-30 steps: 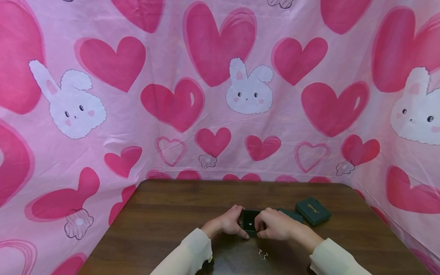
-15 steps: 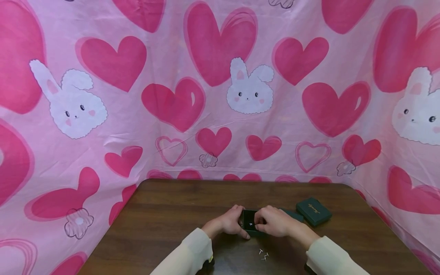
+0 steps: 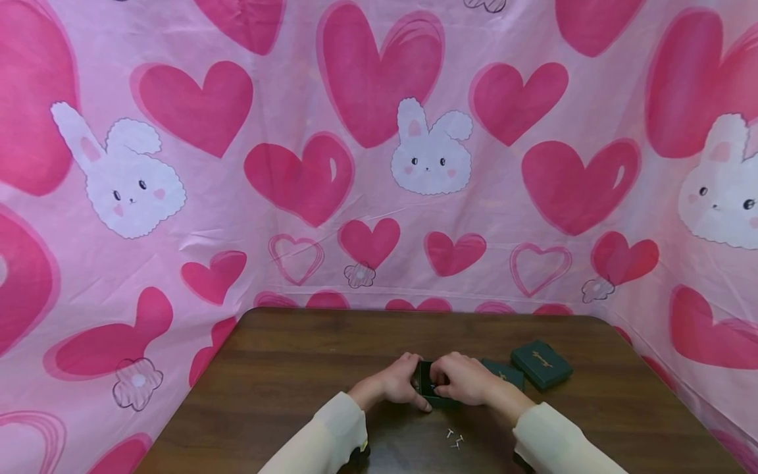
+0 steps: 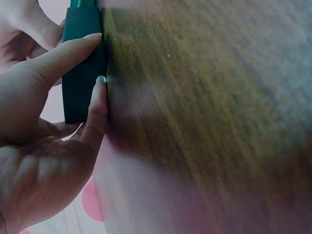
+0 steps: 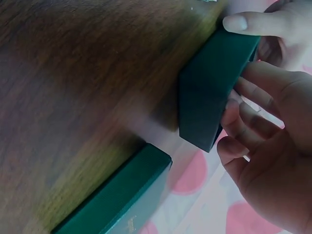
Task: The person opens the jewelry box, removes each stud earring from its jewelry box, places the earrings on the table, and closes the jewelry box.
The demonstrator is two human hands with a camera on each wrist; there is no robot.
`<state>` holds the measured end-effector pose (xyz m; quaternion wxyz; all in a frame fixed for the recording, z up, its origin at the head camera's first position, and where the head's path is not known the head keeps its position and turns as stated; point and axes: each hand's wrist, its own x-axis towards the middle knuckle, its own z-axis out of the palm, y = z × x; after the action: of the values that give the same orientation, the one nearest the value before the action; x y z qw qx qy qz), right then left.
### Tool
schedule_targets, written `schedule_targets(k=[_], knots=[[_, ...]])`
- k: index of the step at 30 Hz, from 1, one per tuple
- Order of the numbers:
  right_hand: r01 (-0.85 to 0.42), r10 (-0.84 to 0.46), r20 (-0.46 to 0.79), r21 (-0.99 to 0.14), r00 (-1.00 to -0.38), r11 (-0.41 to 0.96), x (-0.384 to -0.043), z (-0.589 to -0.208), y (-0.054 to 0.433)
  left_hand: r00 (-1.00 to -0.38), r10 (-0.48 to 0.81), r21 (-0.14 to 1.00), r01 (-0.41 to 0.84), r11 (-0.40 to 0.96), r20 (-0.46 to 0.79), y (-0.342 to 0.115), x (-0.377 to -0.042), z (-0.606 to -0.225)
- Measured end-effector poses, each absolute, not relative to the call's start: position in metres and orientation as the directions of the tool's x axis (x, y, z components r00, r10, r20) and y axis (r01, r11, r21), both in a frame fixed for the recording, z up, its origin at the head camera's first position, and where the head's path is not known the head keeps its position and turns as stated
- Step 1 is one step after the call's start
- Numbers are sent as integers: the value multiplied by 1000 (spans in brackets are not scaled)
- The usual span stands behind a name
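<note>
My left hand [image 3: 395,380] grips the left end of a small dark green jewellery box [image 3: 443,401] with a black inside. Its thumb presses the near wall, and in the left wrist view fingers [image 4: 99,100] run along the box's underside edge. Over the box's opening my right hand [image 3: 464,378] is bent down, thumb and forefinger tips close together inside. A tiny silvery piece [image 3: 433,386] shows right at those tips; I cannot tell whether they pinch it. Several small pale stud-like pieces [image 3: 454,440] lie on the table in front of the box.
A green lid [image 3: 503,371] with gold script lies right behind my right hand. Beyond it sits another green box [image 3: 541,363], also with gold script. The brown wooden table [image 3: 308,342] has pink heart-print cloth [image 3: 379,197] hanging behind and at both sides.
My right hand has moved left over the box's opening, its fingertips now at the silvery piece, which earlier stood apart from them. The left hand still holds the box in the same place.
</note>
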<state>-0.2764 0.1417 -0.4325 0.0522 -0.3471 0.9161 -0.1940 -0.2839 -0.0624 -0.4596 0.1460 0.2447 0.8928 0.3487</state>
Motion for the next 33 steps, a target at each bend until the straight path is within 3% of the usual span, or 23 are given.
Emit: schedule_targets(k=[33], knots=[[-657,-675,71,-328,-734,679,-286,-441,130,-834,544,697,334,635,-96,-62,-285,-457]])
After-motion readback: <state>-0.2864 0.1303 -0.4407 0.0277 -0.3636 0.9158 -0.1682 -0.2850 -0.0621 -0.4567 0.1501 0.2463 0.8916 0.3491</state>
